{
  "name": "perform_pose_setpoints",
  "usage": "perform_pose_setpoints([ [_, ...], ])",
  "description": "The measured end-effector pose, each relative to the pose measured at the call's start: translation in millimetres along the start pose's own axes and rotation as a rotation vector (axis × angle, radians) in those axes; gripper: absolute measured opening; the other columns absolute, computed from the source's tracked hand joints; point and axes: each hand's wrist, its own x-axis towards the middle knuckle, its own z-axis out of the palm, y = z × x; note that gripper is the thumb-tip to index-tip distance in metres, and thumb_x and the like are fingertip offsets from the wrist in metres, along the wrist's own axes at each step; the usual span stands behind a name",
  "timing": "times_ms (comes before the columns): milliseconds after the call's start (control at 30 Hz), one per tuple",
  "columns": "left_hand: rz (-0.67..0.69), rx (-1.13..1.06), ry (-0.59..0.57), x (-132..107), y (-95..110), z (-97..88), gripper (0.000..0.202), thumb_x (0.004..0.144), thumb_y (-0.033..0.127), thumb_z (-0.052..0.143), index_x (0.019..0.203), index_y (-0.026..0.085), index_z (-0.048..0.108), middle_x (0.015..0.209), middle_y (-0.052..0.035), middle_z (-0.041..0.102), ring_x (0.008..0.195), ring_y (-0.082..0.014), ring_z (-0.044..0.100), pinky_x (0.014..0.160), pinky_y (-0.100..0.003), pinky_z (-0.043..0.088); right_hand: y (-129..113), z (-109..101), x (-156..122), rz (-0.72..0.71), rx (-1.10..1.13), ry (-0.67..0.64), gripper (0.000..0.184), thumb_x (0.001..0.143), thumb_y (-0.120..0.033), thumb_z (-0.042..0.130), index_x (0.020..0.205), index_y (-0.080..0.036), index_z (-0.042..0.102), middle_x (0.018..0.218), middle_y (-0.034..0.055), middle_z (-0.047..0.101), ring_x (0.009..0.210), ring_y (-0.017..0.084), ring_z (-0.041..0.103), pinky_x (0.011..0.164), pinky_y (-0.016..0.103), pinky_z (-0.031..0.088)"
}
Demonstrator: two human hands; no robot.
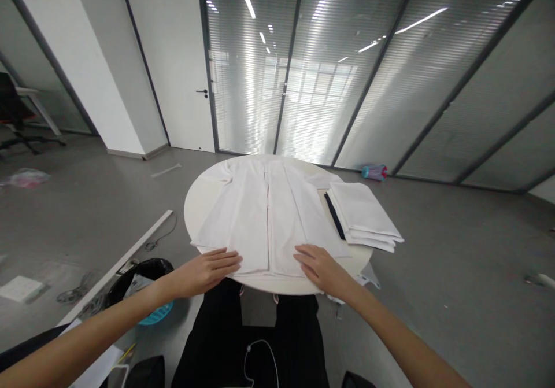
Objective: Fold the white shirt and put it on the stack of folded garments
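A white short-sleeved garment, split down its front, lies spread over the round table with its hem toward me. Flat on its lower left corner rests my left hand, fingers stretched out and pointing inward. My right hand lies on the lower right part of the garment, palm down with fingers extended. Neither hand grips the cloth. Right of the garment sits a stack of folded white cloth, with a black strip showing along its left side.
The round white table stands before me. Left on the floor are a blue bin with a black liner, a long white strip and cables. A striped basket lies by the glass partition. A white door is behind.
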Motion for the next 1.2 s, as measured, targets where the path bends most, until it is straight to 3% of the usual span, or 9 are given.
perform_pose_setpoints([
  [200, -0.106, 0.016, 0.143, -3.8, -4.6, 8.1, 0.056, 0.099, 0.010, 0.043, 0.153, 0.023, 0.037, 0.145, -0.0112, 0.055, 0.133, -0.0211, 0.054, 0.110, -0.041, 0.048, -9.9, 6.7, -29.7, 0.218, -0.049, 0.116, 0.049, 0.079, -0.002, 0.047, 0.119, -0.020, 0.068, 0.118, 0.0134, 0.063, 0.108, 0.027, 0.061, 0.093, 0.049, 0.053],
  [367, -0.098, -0.005, 0.139, -7.5, -10.2, 15.2, 0.048, 0.098, 0.009, 0.042, 0.143, 0.023, 0.052, 0.142, -0.0095, 0.058, 0.133, -0.0213, 0.054, 0.110, -0.044, 0.049, -10.3, 10.5, -36.1, 0.122, 0.168, 0.126, 0.056, 0.077, 0.002, 0.043, 0.123, -0.022, 0.065, 0.124, 0.0108, 0.060, 0.118, 0.022, 0.059, 0.102, 0.043, 0.051],
  [600, -0.095, -0.018, 0.118, -4.5, -8.7, 8.3, 0.039, 0.103, 0.018, 0.044, 0.140, 0.023, 0.056, 0.140, -0.0092, 0.060, 0.131, -0.0220, 0.055, 0.111, -0.047, 0.047, -5.0, 2.0, -41.1, 0.052, 0.270, 0.161, 0.035, 0.093, -0.017, 0.055, 0.126, -0.025, 0.063, 0.133, 0.0127, 0.058, 0.119, 0.021, 0.060, 0.101, 0.040, 0.053],
  [700, -0.070, -0.054, 0.132, -6.0, -8.3, 5.9, 0.040, 0.103, 0.020, 0.043, 0.141, 0.023, 0.055, 0.138, -0.0094, 0.062, 0.130, -0.0215, 0.057, 0.111, -0.045, 0.047, -8.4, 2.9, -44.7, 0.012, 0.202, 0.174, 0.032, 0.091, -0.029, 0.067, 0.123, -0.026, 0.066, 0.128, 0.0128, 0.063, 0.117, 0.025, 0.060, 0.099, 0.046, 0.053],
  [800, -0.085, -0.118, 0.161, -10.4, -6.9, 3.6, 0.041, 0.103, 0.019, 0.041, 0.141, 0.023, 0.054, 0.136, -0.0103, 0.063, 0.129, -0.0217, 0.058, 0.109, -0.042, 0.049, -17.3, 8.3, -49.9, -0.007, 0.110, 0.177, 0.048, 0.081, -0.039, 0.078, 0.127, -0.029, 0.065, 0.126, 0.0129, 0.065, 0.119, 0.031, 0.058, 0.099, 0.055, 0.049],
  [1000, -0.195, -0.219, 0.293, -9.5, -4.9, -4.2, 0.034, 0.103, 0.022, 0.044, 0.133, 0.021, 0.060, 0.129, -0.0101, 0.067, 0.122, -0.0205, 0.062, 0.104, -0.036, 0.052, -28.0, 16.1, -52.6, 0.018, 0.091, 0.257, 0.037, 0.091, -0.029, 0.066, 0.128, -0.032, 0.063, 0.121, 0.0096, 0.067, 0.114, 0.028, 0.060, 0.097, 0.051, 0.050],
  [1200, -0.257, -0.280, 0.329, -0.2, -6.1, -10.8, 0.032, 0.104, 0.027, 0.042, 0.125, 0.019, 0.064, 0.121, -0.0098, 0.070, 0.115, -0.0204, 0.066, 0.100, -0.035, 0.054, -25.3, 11.9, -41.8, 0.041, 0.158, 0.279, 0.040, 0.090, -0.026, 0.064, 0.129, -0.033, 0.061, 0.119, 0.0096, 0.066, 0.112, 0.028, 0.061, 0.096, 0.050, 0.051],
])
